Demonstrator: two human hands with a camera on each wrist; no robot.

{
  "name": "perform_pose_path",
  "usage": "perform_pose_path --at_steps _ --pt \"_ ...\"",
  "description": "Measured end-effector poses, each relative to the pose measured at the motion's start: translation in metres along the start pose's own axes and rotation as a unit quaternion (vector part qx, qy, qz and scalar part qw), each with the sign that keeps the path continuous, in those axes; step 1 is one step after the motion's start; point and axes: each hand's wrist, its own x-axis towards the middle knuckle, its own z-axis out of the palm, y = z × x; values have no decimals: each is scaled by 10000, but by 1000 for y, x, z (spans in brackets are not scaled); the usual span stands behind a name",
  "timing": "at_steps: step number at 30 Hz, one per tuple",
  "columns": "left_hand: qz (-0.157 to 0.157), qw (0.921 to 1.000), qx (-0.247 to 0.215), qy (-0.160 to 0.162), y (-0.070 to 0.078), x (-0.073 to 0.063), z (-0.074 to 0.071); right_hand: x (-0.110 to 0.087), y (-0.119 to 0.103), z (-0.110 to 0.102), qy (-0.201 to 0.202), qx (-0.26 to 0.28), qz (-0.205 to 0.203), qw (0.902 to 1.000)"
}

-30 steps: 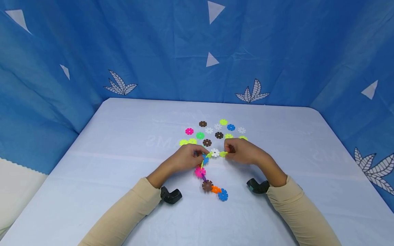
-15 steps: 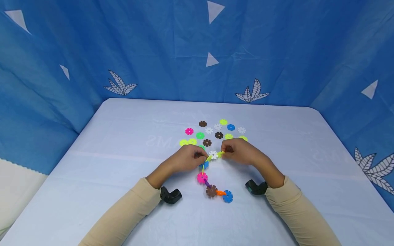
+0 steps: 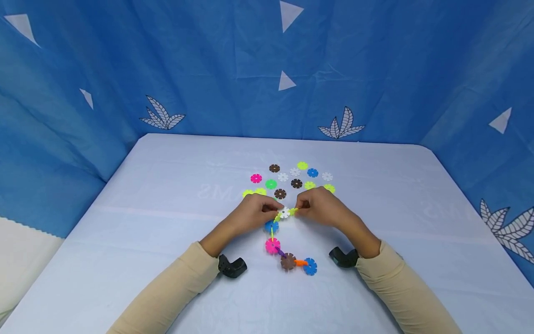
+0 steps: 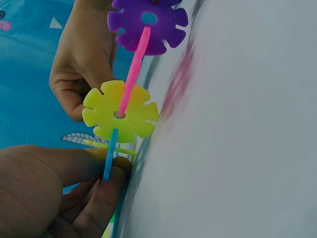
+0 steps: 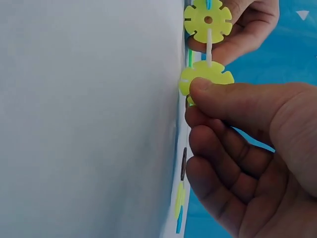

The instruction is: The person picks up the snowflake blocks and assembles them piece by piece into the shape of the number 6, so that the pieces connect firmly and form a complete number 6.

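Observation:
A chain of slotted interlocking discs hangs between my hands: a blue disc [image 3: 310, 266], an orange disc [image 3: 300, 263], a brown disc [image 3: 288, 262], a purple disc [image 4: 148, 20], a pink disc [image 3: 273, 246], yellow-green discs, a blue disc [image 3: 271, 226] and a white disc [image 3: 284, 212]. My left hand [image 3: 252, 215] pinches the chain at a yellow-green disc [image 4: 128, 150] beside the upper blue one. With thumb and forefinger, my right hand [image 3: 323, 206] pinches the yellow-green end disc [image 5: 208, 73], joined to the white disc. Fingertips partly cover both held discs.
Loose discs lie behind my hands on the white table [image 3: 167, 185], among them a pink disc [image 3: 256, 178], a green disc [image 3: 271, 184], a brown disc [image 3: 296, 183] and a blue disc [image 3: 313, 172]. Black wrist devices [image 3: 232, 266] sit at both cuffs. A blue curtain [image 3: 233, 83] hangs behind.
My right hand has shifted left, closer to my left hand, still holding the chain's end. The white disc moved left. The chain's lower part swung down and to the right.

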Motion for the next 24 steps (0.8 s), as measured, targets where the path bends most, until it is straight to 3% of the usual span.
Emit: perform_pose_path --at_steps 9,14,24 --pt "-74 9999 -113 43 0 1 1 0 -6 3 169 -81 -170 9997" --pt "-136 9998 -143 -14 1 0 1 -1 -12 4 202 -299 -63 9993" --pt "-247 9996 -94 -131 2 0 -1 -1 -9 -3 -148 -189 201 9995"
